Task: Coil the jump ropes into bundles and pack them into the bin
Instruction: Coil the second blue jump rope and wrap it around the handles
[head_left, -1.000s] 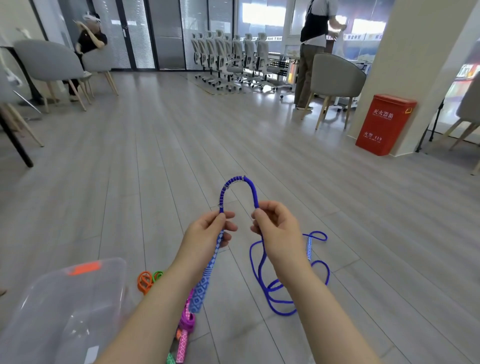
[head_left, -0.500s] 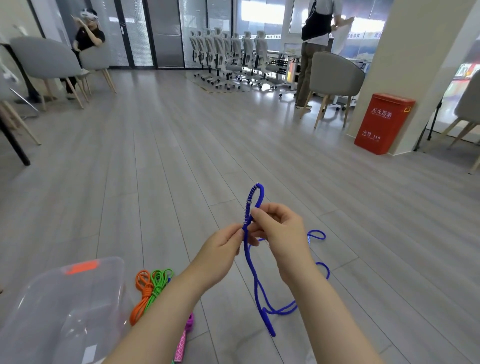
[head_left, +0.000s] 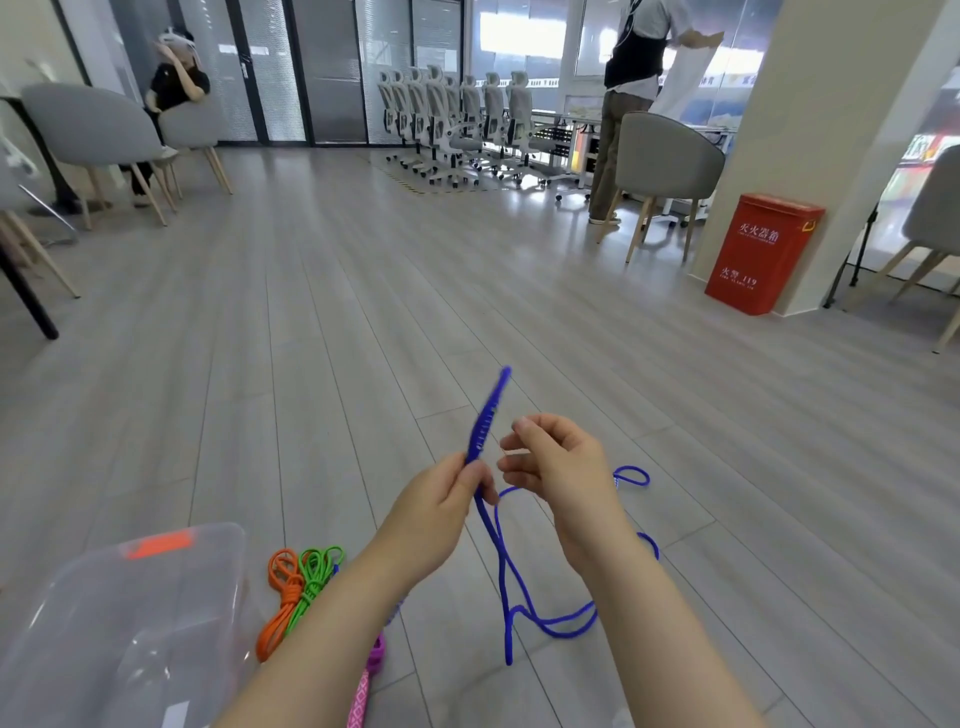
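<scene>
While the left hand (head_left: 441, 499) pinched the blue jump rope (head_left: 501, 561) at a narrow folded loop sticking upward, the right hand (head_left: 553, 465) hovered beside it with fingers loosely curled, holding nothing. The thin cord trailed down in loose curves onto the floor (head_left: 363, 338), right of the clear bin (head_left: 156, 597).

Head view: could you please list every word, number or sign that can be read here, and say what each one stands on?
"119": white print low on the red box by the pillar.
Chinese characters above it and small print beside it on the same box: too blurred to read surely.
Banners on the far windows: too small to read.
Nothing else carries text.
</scene>
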